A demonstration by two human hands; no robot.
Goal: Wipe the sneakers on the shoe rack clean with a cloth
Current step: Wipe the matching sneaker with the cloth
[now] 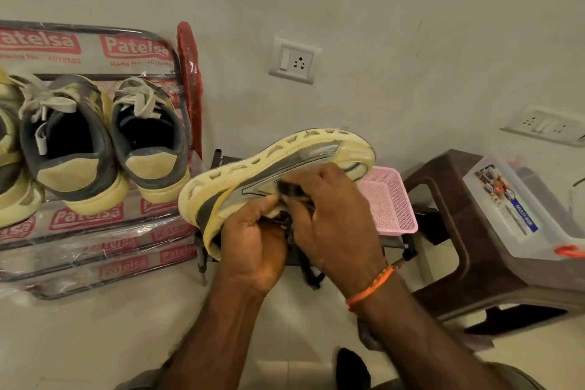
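Holding a sneaker [278,165] on its side in mid-air, sole turned toward the wall, we see the left hand [253,241] curled round its upper from below. The right hand [329,209] clutches a dark cloth [292,191] and presses it against the grey side panel (only a scrap of the cloth shows past the fingers). Two more sneakers [107,142] sit heel-out on the rack [95,247] at left, which is wrapped in printed plastic. Behind the hands lies a pink basket [392,206]; a brown stool [468,250] to the right carries a clear box [519,209].
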